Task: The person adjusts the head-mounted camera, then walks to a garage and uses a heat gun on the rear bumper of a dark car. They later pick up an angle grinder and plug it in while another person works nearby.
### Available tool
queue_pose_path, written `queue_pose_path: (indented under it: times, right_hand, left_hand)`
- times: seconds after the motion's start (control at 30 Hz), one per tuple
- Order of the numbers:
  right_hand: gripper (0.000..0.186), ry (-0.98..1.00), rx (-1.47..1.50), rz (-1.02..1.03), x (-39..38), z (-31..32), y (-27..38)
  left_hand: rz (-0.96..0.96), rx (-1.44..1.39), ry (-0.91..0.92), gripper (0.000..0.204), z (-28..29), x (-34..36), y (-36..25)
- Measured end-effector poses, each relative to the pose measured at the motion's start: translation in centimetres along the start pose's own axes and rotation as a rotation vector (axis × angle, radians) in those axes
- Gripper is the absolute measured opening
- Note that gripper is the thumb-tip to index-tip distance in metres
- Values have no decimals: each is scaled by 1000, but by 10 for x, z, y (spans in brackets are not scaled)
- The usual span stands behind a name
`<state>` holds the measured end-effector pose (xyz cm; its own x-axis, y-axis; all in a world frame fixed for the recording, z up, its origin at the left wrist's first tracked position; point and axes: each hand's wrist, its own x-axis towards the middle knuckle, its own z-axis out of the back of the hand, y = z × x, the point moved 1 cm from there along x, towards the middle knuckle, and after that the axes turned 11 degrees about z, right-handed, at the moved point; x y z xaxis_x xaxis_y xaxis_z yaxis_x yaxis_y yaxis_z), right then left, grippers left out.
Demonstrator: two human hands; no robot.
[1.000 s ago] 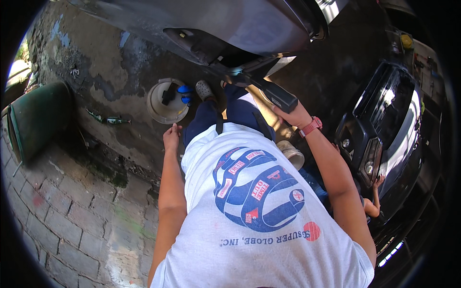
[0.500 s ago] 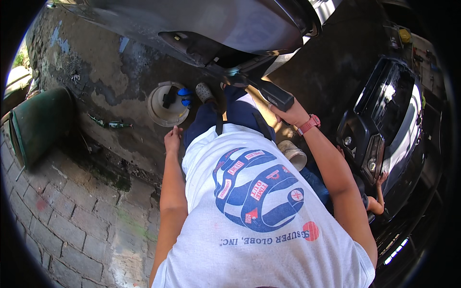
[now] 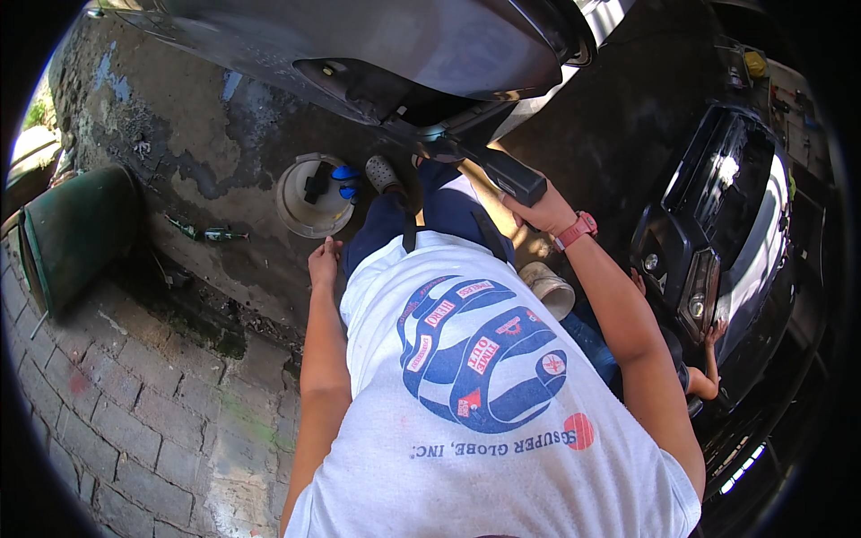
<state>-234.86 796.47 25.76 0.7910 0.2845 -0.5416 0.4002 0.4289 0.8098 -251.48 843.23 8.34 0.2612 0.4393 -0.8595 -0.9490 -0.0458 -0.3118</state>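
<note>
My right hand (image 3: 543, 208) grips a long black block-shaped tool (image 3: 509, 170), angled up to the dark grey car body panel (image 3: 430, 49) beside its recessed opening. I cannot make out whether the tool's far end touches the panel. My left hand (image 3: 323, 262) hangs by my left thigh, fingers curled; anything inside them is too small or hidden to see. Beyond it on the floor, a pale round basin (image 3: 296, 204) holds blue objects (image 3: 344, 172) and a black item (image 3: 316, 184).
Behind my right arm stand a dirty white bucket (image 3: 547, 287) and another dark car front piece (image 3: 753, 224), with another person's hand (image 3: 714, 334) on it. A green drum (image 3: 76, 238) lies left, near a green bottle (image 3: 215, 233) and grey pavers (image 3: 134, 403).
My view has shifted slightly. My right hand and the tool stay almost still. The other person's hand at the car piece has moved a little.
</note>
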Motion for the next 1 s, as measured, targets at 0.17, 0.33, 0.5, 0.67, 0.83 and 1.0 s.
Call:
queue_pose_path:
  times: [0.17,0.33,0.5,0.67,0.83,1.0]
  right_hand:
    - [50,74,140,134,-2,0,18]
    - [41,78,157,133,-5,-2,37]
    - [40,83,154,126,-5,-2,34]
    - [43,79,156,122,-3,1,20]
    - [50,68,107,98,-2,-3,17]
    - [51,56,94,88,-3,-1,18]
  left_hand:
    - [4,-24,12,42,2,-8,-5]
    - [10,-17,-5,42,3,-12,-7]
    - [32,-16,-1,41,5,-11,-8]
    - [5,-16,-5,41,8,-11,-10]
    - [15,-21,0,40,9,-13,-15]
    - [27,-24,3,40,11,-12,-19]
